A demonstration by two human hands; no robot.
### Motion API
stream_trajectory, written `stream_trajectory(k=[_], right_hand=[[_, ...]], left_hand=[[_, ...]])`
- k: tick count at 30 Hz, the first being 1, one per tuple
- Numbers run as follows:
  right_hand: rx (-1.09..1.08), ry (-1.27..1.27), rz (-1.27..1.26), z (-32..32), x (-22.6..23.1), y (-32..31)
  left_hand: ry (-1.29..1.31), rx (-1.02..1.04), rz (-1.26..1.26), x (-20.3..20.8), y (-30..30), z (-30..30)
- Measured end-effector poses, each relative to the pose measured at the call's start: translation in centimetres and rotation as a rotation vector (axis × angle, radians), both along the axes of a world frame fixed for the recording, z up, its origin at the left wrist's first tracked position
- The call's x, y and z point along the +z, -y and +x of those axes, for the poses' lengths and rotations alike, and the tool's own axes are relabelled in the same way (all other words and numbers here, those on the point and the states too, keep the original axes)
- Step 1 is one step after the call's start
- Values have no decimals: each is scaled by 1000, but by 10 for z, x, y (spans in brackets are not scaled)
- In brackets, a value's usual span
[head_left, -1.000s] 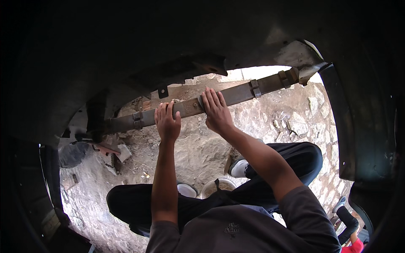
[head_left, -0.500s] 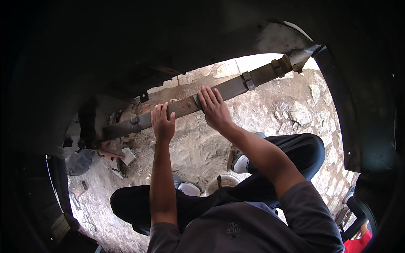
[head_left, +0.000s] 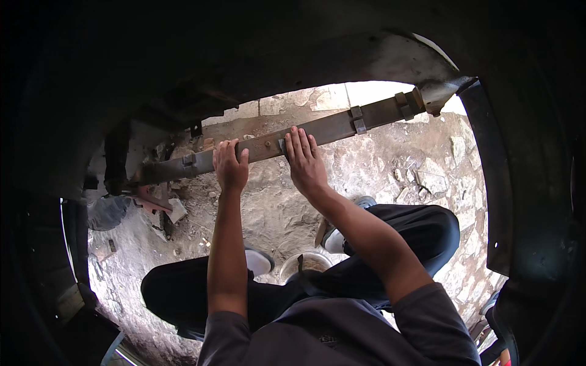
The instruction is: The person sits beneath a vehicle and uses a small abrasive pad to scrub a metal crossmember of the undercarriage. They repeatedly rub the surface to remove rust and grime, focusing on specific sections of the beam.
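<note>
A long flat metal bar [head_left: 332,129], brown-grey with several bracket-like clips along it, runs slanting across in front of me, its right end higher in view. My left hand [head_left: 232,168] lies over its left half, fingers together across the far edge and thumb a little apart. Further right, my right hand [head_left: 307,168] presses its straight fingers onto the bar. Under that hand's left edge shows a small dark flat piece [head_left: 282,146], mostly covered by the fingers. A round bolt head or rivet [head_left: 267,144] sits on the bar between my hands.
Dark metal panels [head_left: 497,183] surround me like a shell. Below lies rough stony ground with loose stones [head_left: 431,177]. A pale round container [head_left: 314,262] stands between my feet. At left are a reddish metal piece [head_left: 151,201] and a dark plastic bag [head_left: 108,212]. Another person partly shows at lower right.
The whole view has shifted slightly. My right hand and the dark piece have slid a little rightward along the bar, away from the bolt head. The left hand keeps its place.
</note>
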State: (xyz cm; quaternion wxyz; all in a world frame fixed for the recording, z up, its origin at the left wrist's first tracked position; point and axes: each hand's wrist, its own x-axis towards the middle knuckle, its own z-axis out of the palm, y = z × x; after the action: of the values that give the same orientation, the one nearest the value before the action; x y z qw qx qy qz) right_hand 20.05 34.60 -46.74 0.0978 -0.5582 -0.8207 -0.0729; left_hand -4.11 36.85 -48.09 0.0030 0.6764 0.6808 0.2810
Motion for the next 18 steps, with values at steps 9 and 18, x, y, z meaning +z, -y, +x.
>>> stream_trajectory(k=[9, 18], right_hand=[[-1, -54, -22, -6, 6, -28], [32, 9, 59, 4, 1, -20]], left_hand=[[-51, -14, -93, 8, -7, -5], [-85, 116, -25, -8, -7, 11]])
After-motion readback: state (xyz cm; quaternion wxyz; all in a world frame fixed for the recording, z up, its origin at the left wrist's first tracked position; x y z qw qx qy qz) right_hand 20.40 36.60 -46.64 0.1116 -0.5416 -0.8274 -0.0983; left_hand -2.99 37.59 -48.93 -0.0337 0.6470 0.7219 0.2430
